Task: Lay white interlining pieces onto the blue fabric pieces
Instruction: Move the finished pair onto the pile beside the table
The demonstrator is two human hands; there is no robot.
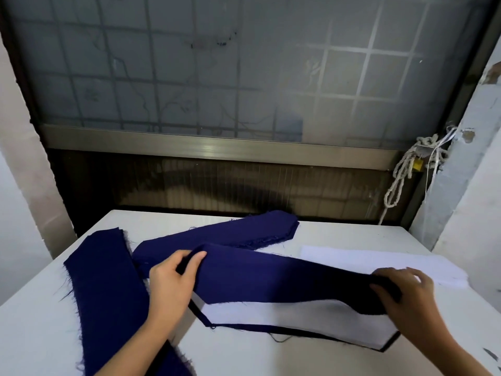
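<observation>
Big white table (271, 359), mid: blue piece (271, 278) held up over white interlining (284, 313), which sits on lower blue piece (325, 336). L hand (173, 278) pinches left end, R hand (406, 291) fingers curled round right end. Risk: hem drags, interlining slides off-line.

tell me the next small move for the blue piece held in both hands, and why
Probably lower the blue piece flat and square onto the white interlining piece beneath it. The left hand and right hand each grip an end and its near edge looks lifted, so nothing can be laid on it yet; spare white pieces wait behind the right hand.
</observation>
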